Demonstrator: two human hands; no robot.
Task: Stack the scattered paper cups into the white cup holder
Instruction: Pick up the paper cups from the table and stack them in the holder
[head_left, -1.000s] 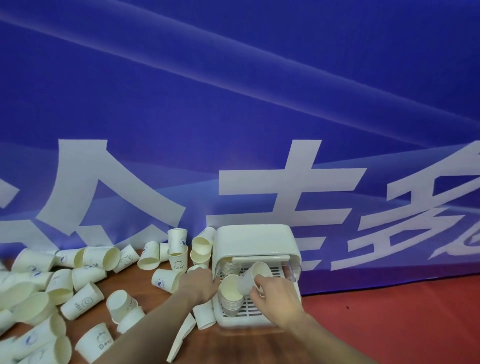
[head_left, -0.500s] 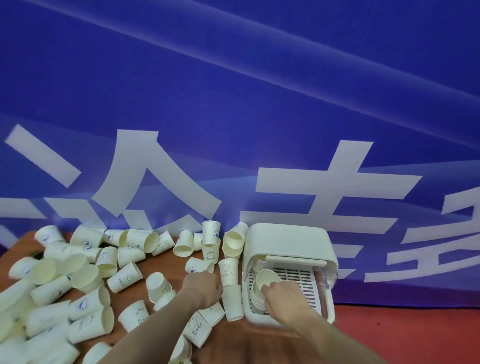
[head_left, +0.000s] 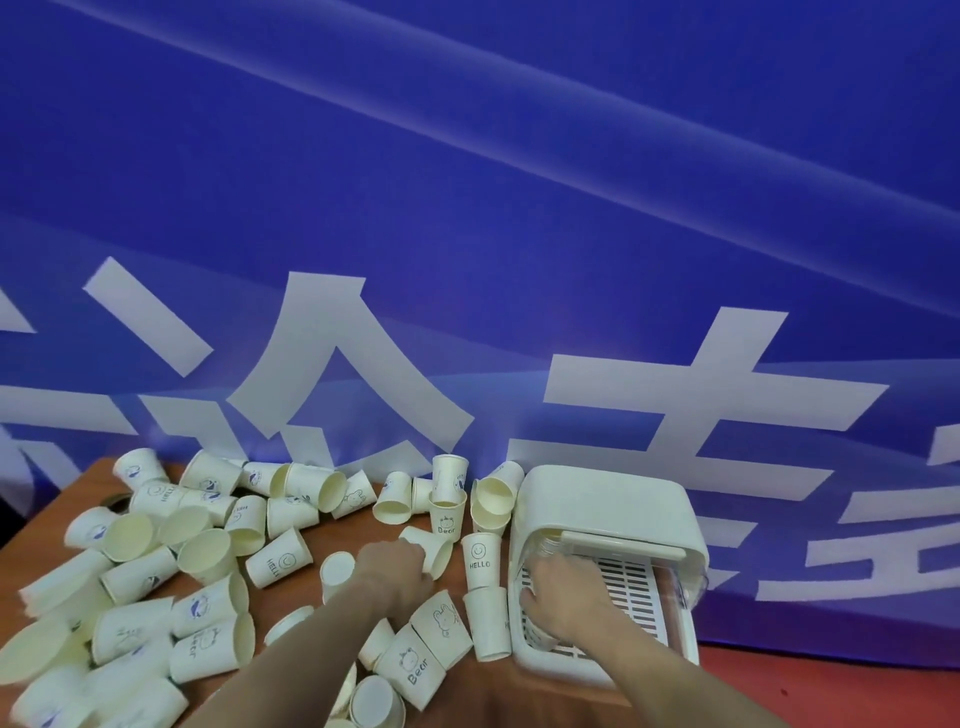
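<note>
Head view: the white holder (head_left: 602, 499) stands at the table's (head_left: 311, 603) right edge, against the blue banner (head_left: 467, 208). The right hand (head_left: 563, 597) reaches into its slotted tray; whether it holds anything cannot be told. The left hand (head_left: 395, 569) grips a tipped cup (head_left: 434, 548) near the table's middle. Loose cups (head_left: 197, 556) lie scattered across the table's left half, and a "HELLO" cup (head_left: 480, 556) stands just beside the holder.

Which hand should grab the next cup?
Probably the left hand. It already rests among the scattered paper cups, touching a tipped paper cup. The right hand is inside the white cup holder, away from the loose cups.
</note>
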